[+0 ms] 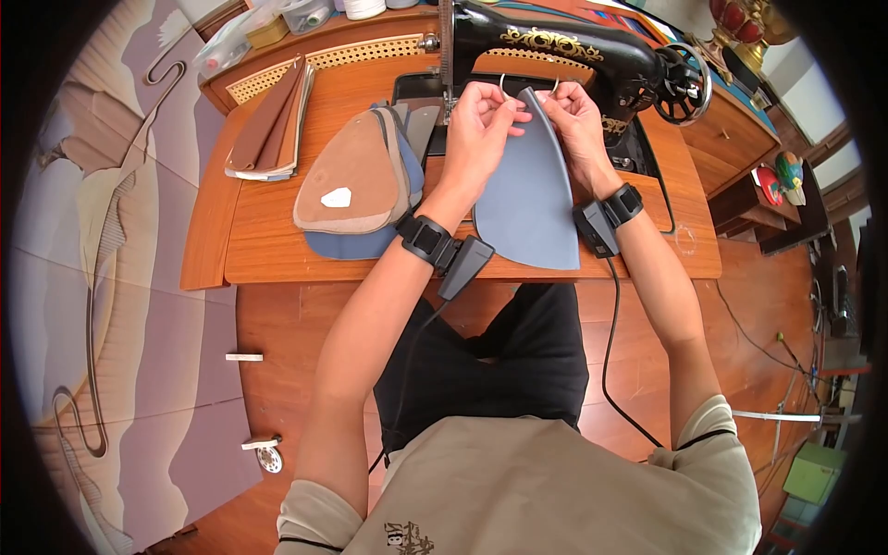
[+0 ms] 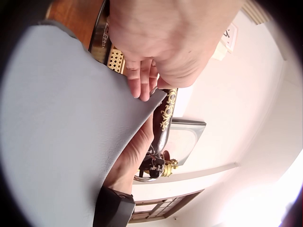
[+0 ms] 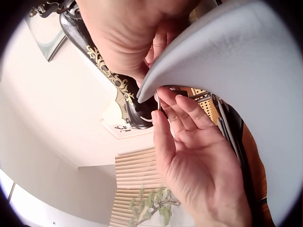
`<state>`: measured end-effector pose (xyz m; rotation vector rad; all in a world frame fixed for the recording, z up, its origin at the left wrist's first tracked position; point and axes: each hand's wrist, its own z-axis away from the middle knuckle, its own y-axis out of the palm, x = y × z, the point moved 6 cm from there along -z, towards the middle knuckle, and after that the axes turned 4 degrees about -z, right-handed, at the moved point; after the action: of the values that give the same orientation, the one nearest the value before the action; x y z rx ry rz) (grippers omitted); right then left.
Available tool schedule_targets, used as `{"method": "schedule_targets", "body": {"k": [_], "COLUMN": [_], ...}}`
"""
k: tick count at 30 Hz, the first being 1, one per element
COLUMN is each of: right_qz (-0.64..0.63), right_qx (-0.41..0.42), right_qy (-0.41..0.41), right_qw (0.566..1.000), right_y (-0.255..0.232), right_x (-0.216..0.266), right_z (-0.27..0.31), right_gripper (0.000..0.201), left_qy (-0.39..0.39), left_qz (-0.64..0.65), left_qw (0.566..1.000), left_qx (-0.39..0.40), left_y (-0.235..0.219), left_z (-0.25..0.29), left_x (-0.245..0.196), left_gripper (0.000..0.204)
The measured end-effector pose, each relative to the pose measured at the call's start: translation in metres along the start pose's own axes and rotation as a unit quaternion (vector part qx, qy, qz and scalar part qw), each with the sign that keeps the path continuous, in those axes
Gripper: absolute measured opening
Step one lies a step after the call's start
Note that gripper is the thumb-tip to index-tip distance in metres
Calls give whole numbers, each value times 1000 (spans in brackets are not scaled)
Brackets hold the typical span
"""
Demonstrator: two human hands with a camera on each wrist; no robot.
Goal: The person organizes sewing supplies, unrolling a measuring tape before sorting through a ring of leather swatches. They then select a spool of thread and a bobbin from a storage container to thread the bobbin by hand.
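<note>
A blue-grey sheet [image 1: 523,199] with a rounded lower end and narrow, folded tip hangs over the table's front edge. Beside its tip, my left hand [image 1: 481,125] pinches a thin curved metal piece [image 3: 158,100] between thumb and finger. The right hand [image 1: 578,129] grips the sheet near the tip from the other side; a second bit of curved metal [image 1: 556,85] shows at its fingertips. In the left wrist view the sheet [image 2: 61,113] partly hides the right hand [image 2: 135,156]. The left palm [image 3: 203,165] faces up in the right wrist view.
A black sewing machine [image 1: 546,42] with gold ornament stands behind the hands. Left of them lie stacked brown and blue pieces [image 1: 351,176] with a white scrap [image 1: 336,197] on top. Farther left is a brown folded bundle [image 1: 270,120]. Cables run from both wrist cameras.
</note>
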<state>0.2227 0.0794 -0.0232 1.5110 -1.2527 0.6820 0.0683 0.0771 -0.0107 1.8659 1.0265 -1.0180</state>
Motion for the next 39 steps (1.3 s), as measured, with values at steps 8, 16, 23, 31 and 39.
{"method": "schedule_targets", "body": {"k": [8, 16, 23, 31, 39], "right_qz": [-92, -185, -56, 24, 33], "right_qx": [27, 165, 116, 100, 128], "right_qy": [120, 137, 115, 110, 139], "right_qw": [988, 959, 985, 989, 981], "right_y": [6, 9, 17, 4, 26], "right_x": [3, -6, 6, -3, 6], "right_z": [3, 1, 9, 4, 18], "right_gripper": [22, 16, 17, 23, 49], "left_qy": [1, 0, -11, -15, -15], "left_qz": [-6, 9, -9, -14, 38], "left_qw": [1000, 1000, 999, 1000, 999], "left_qx": [4, -24, -31, -22, 30], "left_y": [0, -5, -6, -4, 3], "left_z": [1, 1, 1, 1, 3], "left_x": [-4, -4, -3, -5, -6], "left_gripper": [10, 12, 14, 14, 12]}}
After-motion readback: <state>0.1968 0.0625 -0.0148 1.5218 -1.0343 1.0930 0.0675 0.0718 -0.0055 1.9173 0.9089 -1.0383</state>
